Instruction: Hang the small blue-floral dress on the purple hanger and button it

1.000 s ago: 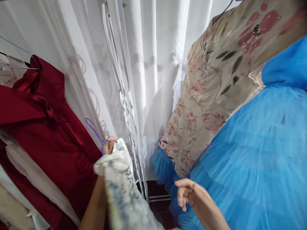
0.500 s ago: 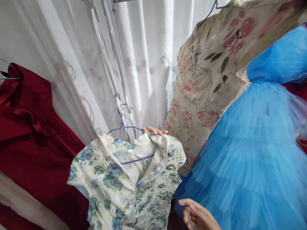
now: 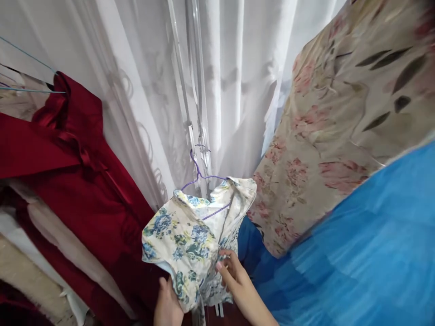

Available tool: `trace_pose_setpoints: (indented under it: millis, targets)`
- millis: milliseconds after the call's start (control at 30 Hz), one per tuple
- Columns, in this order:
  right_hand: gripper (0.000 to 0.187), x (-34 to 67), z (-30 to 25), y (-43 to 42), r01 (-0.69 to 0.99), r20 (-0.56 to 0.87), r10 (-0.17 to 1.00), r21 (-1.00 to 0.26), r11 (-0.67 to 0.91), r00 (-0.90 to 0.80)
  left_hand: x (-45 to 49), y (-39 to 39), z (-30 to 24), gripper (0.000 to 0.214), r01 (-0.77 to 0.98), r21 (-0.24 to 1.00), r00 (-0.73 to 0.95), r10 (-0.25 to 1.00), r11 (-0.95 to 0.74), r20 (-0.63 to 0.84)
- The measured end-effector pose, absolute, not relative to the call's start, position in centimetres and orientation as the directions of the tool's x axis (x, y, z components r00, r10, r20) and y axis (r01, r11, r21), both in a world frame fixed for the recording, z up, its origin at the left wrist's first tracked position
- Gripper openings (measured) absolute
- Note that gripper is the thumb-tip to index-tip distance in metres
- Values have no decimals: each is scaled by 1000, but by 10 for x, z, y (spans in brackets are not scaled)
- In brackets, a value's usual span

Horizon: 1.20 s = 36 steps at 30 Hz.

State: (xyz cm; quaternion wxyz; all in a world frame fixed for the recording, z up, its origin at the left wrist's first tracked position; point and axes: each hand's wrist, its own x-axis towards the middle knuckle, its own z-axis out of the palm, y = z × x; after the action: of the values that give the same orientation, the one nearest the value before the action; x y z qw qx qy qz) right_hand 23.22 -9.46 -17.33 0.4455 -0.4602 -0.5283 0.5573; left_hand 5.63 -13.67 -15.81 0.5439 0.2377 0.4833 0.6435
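A small white dress with blue flowers [image 3: 190,231] hangs on a purple wire hanger [image 3: 200,174] in front of the white curtain. My left hand [image 3: 168,303] is under the dress's lower left part, its fingers tucked behind the cloth. My right hand [image 3: 234,276] pinches the dress's front near its lower middle. The hanger's hook sits by the metal bars [image 3: 195,90] behind the curtain; I cannot tell whether it rests on them.
A dark red satin dress [image 3: 68,172] hangs at the left on a blue wire hanger, with pale garments below it. At the right hang a beige dress with pink flowers [image 3: 333,136] and a bright blue tulle skirt [image 3: 356,253]. White sheer curtain [image 3: 238,68] fills the back.
The flowered dress has gone from low at the left up to the middle by the bars. My left hand left the hanger and dropped below the dress; my right hand rose and took its front.
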Motion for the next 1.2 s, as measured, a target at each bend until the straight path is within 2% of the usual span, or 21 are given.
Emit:
trace_pose_setpoints:
  millis: [133, 233, 333, 400, 433, 500, 533, 567, 600, 667, 733, 800, 933, 1033, 1200]
  targets:
    - [35, 217, -161, -71, 17, 67, 973, -997, 72, -221, 53, -150, -173, 61, -423, 904, -414, 872, 69, -260]
    - [34, 213, -153, -62, -28, 144, 954, -989, 142, -262, 52, -150, -176, 61, -350, 934, -509, 825, 65, -248]
    - [36, 216, -152, -63, -27, 153, 940, -988, 152, -305, 44, -147, -171, 55, -346, 937, -508, 834, 34, -218]
    - [39, 221, -156, -68, -12, 111, 943, -994, 113, -313, 38, -146, -170, 52, -293, 953, -590, 799, -75, -118]
    - [39, 223, -159, -71, -14, 81, 943, -997, 81, -324, 37, -145, -171, 51, -210, 964, -681, 732, -164, -23]
    - [38, 228, -162, -80, -33, 29, 924, -999, 18, -382, 40, -145, -178, 46, 69, 952, -825, 520, -299, 223]
    - [37, 231, -163, -84, -44, 13, 908, -999, -6, -419, 45, -145, -182, 42, 211, 928, -820, 461, -307, 339]
    - [35, 233, -162, -88, -51, 4, 894, -998, -22, -448, 52, -145, -187, 38, 320, 901, -765, 481, -294, 428]
    - [34, 234, -160, -92, -55, -1, 885, -998, -30, -466, 62, -144, -191, 35, 386, 880, -671, 570, -278, 475]
    - [33, 237, -156, -98, -49, -5, 882, -998, -33, -472, 83, -141, -194, 27, 430, 868, -441, 781, -250, 443]
    - [35, 238, -150, -101, -35, -26, 884, -998, -48, -467, 101, -136, -191, 18, 416, 880, -282, 888, -229, 364]
    - [39, 240, -145, -101, -43, -54, 884, -996, -83, -463, 112, -128, -184, 15, 396, 892, -219, 921, -218, 323]
    - [41, 244, -123, -85, -150, -44, 925, -983, -108, -377, 109, -117, -172, 20, 425, 861, -69, 938, -280, 339]
    - [37, 238, -84, -63, -242, 35, 963, -970, -32, -268, 98, -114, -167, 13, 505, 806, 56, 944, -309, 327]
    - [34, 207, -15, -33, -310, 219, 968, -935, 172, -123, 81, -109, -170, 14, 615, 702, 173, 930, -360, 325]
